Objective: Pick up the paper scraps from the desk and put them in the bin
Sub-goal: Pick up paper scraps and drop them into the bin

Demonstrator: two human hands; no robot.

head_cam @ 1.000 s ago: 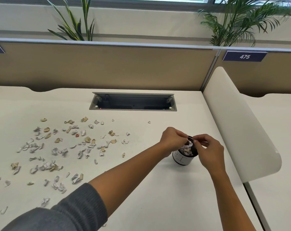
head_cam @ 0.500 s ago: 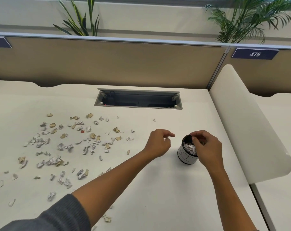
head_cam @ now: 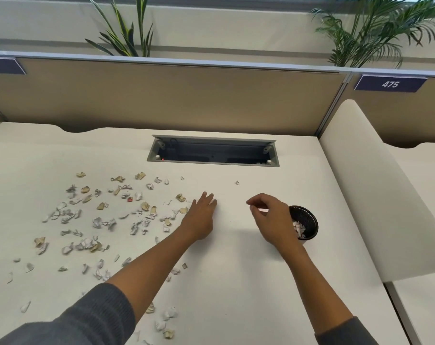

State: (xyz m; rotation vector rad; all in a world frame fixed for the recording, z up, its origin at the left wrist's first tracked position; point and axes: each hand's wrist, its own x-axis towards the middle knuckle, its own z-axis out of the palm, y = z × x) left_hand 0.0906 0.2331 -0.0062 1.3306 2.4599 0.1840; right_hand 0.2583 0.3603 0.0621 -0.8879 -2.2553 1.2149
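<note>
Several crumpled white and tan paper scraps (head_cam: pixel 97 222) lie scattered over the left half of the white desk (head_cam: pixel 236 282). A small dark round bin (head_cam: pixel 307 219) with scraps inside stands at the right, partly hidden by my right wrist. My left hand (head_cam: pixel 201 215) lies with straight fingers at the right edge of the scrap field, close to a tan scrap (head_cam: pixel 183 210). My right hand (head_cam: pixel 268 217) hovers just left of the bin, fingers loosely curled and holding nothing I can see.
An open grey cable tray (head_cam: pixel 212 151) is sunk into the desk at the back. A brown partition (head_cam: pixel 161 95) closes the far side. A white curved divider (head_cam: pixel 385 195) walls off the right. One stray scrap (head_cam: pixel 237 182) lies near the tray.
Both hands have left the bin's mouth. My left hand moved left to the scraps and straightened its fingers. My right hand drew away to the bin's left side.
</note>
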